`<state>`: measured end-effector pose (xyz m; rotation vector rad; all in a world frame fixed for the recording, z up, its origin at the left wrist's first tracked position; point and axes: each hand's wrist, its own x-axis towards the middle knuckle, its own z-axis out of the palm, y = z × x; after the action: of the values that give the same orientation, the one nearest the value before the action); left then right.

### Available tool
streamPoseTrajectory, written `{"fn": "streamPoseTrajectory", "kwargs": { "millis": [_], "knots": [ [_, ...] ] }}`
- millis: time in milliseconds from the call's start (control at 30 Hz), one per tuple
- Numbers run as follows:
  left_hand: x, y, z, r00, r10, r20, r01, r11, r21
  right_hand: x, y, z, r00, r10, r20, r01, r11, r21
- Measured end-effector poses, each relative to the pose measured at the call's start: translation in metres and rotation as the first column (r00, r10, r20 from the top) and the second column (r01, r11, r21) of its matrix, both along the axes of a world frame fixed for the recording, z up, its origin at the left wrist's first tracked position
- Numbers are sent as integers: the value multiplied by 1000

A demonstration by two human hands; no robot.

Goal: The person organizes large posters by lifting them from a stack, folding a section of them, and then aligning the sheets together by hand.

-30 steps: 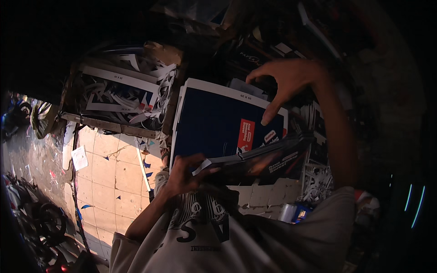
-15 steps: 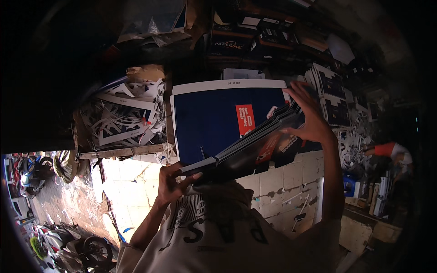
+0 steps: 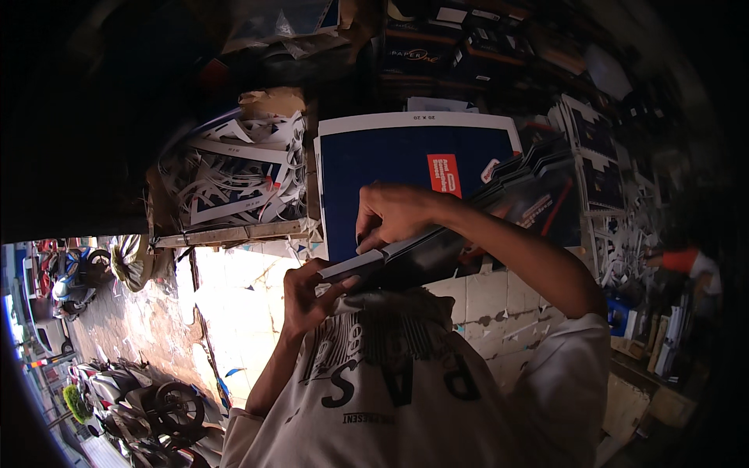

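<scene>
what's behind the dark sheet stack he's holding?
Behind the dark sheet stack, gripped by the left hand and right hand, stands a blue printed board with a white border. The stack and right forearm hide the board's lower right part.

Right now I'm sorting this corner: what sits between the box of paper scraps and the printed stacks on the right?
The head view shows a big blue sheet with a white border.

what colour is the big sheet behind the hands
Dark blue sheet with a white border and an orange-red patch, seen in the head view.
</scene>
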<state>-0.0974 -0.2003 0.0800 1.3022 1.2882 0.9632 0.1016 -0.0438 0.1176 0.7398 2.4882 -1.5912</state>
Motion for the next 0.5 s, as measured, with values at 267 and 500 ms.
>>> {"fn": "streamPoseTrajectory", "kwargs": {
  "millis": [267, 500],
  "knots": [
    [-8, 21, -28, 964, 58, 258, -57, 998, -11, 6, -12, -28, 925, -341, -167, 344, 939, -12],
    [-8, 37, -28, 981, 66, 183, -55, 996, -63, 6, -2, -26, 891, -446, -85, 450, 893, 28]
  ]
}}
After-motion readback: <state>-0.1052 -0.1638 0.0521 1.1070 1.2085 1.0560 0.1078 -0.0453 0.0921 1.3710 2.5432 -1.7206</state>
